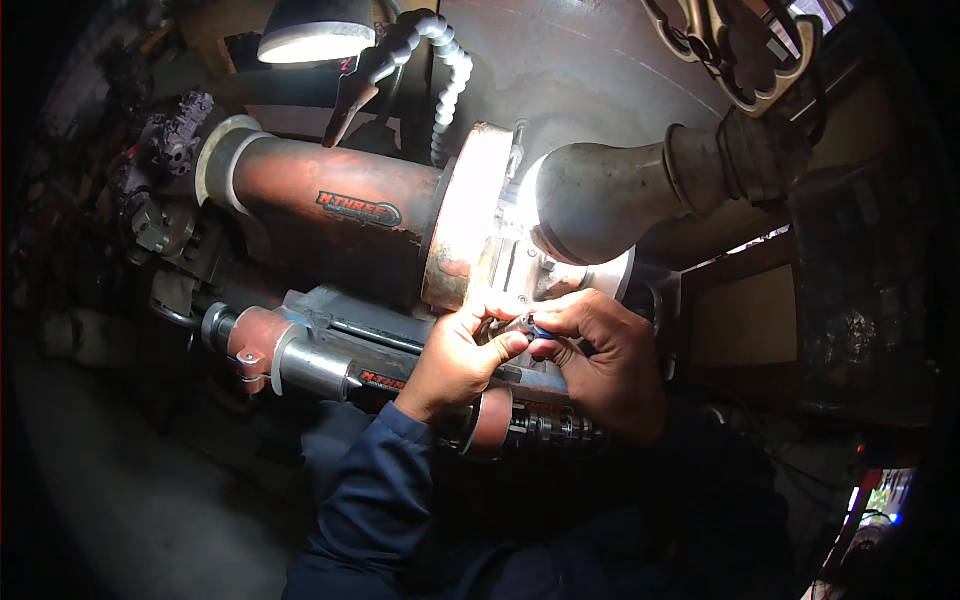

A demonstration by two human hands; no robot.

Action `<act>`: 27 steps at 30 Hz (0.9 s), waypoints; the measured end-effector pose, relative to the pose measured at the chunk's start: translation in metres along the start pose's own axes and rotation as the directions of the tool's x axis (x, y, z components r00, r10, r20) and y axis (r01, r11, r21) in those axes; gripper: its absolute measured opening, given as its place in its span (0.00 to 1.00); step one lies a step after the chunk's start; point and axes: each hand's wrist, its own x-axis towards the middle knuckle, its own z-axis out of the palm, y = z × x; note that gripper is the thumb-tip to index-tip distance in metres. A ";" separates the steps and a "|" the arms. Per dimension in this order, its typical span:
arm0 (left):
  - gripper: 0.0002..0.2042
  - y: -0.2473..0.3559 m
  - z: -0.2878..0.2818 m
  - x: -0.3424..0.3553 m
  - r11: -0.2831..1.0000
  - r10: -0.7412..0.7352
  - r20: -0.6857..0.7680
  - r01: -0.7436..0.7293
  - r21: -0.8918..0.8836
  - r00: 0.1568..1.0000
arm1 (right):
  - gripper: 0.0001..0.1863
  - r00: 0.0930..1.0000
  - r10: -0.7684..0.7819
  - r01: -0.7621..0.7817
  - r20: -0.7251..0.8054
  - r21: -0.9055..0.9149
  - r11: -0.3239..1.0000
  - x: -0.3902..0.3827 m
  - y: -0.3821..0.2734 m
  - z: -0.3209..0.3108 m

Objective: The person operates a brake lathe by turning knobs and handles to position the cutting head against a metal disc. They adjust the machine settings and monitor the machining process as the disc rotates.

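Observation:
My left hand (462,355) is closed around a small metal piece (521,324), thumb and fingers pinching it. Against its end, my right hand (610,355) pinches a small blue item (542,332) between thumb and fingers; the fingers hide most of it, so its kind cannot be made out. Both hands meet just right of the large round guard (458,262) of a red-brown bench machine (330,180), above its lower shaft assembly. A lamp with a bulbous grey shade (600,190) shines on the spot from behind.
On the machine's lower left is a steel spindle (315,368) with a pointed tip and a red collar (262,345). A segmented flexible hose (400,45) bends over the back near a second lamp (318,35). Metal handles (770,90) hang at the upper right.

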 end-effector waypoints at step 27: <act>0.09 0.008 0.004 -0.003 0.998 -0.039 0.038 0.037 0.055 0.998 | 0.12 0.991 -0.057 0.058 0.122 0.001 0.998 0.004 0.006 -0.008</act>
